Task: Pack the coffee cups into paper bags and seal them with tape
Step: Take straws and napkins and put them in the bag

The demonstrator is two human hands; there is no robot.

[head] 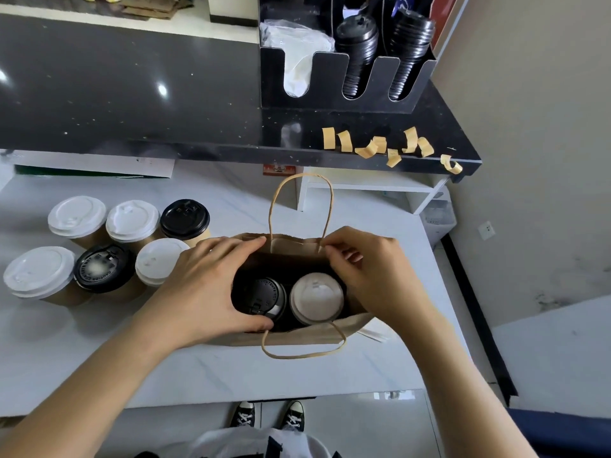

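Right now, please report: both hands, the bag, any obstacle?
Left hand and right hand both pinch the rim of the open brown paper bag. Black-lidded cup and white-lidded cup inside. Bag unsealed; nothing blocking.

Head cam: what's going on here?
A person is packing coffee cups into a paper bag on the white counter. Two lidded cups stand inside, one black-lidded, one white-lidded. The left hand and right hand both grip the bag's rim, holding its mouth open. Six more cups wait to its left. Tape strips hang along the black ledge; the bag isn't sealed yet.
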